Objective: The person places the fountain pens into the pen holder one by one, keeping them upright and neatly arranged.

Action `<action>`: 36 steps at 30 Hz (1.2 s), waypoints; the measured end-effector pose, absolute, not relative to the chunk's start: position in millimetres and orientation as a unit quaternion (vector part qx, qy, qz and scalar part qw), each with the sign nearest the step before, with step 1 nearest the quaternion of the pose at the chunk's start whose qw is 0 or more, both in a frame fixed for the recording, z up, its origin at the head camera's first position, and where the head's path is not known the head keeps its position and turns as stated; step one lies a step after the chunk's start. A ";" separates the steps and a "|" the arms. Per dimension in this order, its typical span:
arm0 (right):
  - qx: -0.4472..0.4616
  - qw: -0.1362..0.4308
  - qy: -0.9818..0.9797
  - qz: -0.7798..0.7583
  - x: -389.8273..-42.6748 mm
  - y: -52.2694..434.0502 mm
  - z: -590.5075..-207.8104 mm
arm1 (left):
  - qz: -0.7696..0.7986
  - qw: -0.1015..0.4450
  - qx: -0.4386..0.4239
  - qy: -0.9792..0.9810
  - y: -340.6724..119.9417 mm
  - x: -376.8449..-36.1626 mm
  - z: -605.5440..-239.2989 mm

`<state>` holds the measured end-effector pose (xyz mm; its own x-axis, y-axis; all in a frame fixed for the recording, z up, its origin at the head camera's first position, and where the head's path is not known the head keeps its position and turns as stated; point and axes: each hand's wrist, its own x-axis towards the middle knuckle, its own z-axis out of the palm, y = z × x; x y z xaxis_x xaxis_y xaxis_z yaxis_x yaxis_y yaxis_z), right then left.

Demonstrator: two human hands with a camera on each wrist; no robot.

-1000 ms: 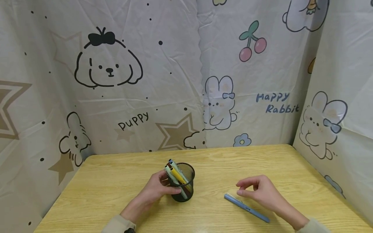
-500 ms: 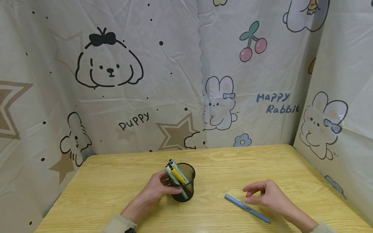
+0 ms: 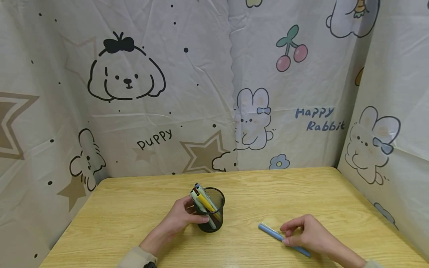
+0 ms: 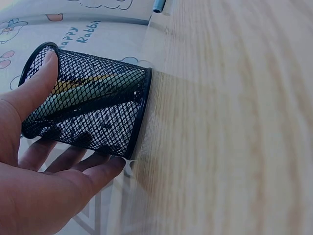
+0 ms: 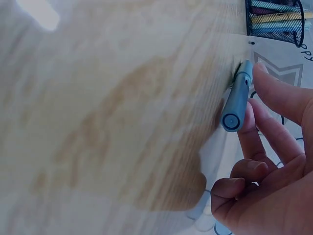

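Note:
In the head view, my left hand [image 3: 182,216] grips a black mesh pen holder [image 3: 216,219], thumb on its near side and fingers behind it. The left wrist view has the thumb against the mesh holder [image 4: 98,103] near the rim. Several pens lean inside, a yellow pen [image 3: 203,199] and pale green ones among them. My right hand [image 3: 310,236] pinches a blue pen [image 3: 269,231] around its middle, thumb on the near side and forefinger on the far side. In the right wrist view the blue pen [image 5: 238,98] points its round end toward the camera, low at the tabletop.
The wood-grain table [image 3: 151,201] spans the lower part of the head view. A printed cloth [image 3: 194,93] hangs behind it and along both sides. The pen holder stands left of the blue pen, with bare tabletop between them.
My right hand has moved down and slightly right, from above the blue pen to its middle, fingers now closed around it. My left hand and the pen holder have stayed in place.

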<state>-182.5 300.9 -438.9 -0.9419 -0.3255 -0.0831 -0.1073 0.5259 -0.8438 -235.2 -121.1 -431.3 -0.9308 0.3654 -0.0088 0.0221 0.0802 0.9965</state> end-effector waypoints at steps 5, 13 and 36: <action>-0.120 0.115 0.873 -0.458 -181.4 300.8 -439.8 | 0.665 0.128 0.130 0.724 -120.8 -235.2 -432.7; -0.117 0.120 0.871 -0.462 -180.6 301.1 -439.7 | 0.661 0.124 0.125 0.729 -121.3 -233.8 -431.6; -0.128 0.124 0.877 -0.447 -182.5 300.9 -440.7 | 0.657 0.130 0.126 0.732 -120.2 -234.9 -432.2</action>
<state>-182.5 300.9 -440.7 -0.9367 -0.3348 -0.1023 -0.1137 0.5674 -0.8156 -234.9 -120.2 -432.2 -0.9344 0.3552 -0.0258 0.0124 0.1047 0.9944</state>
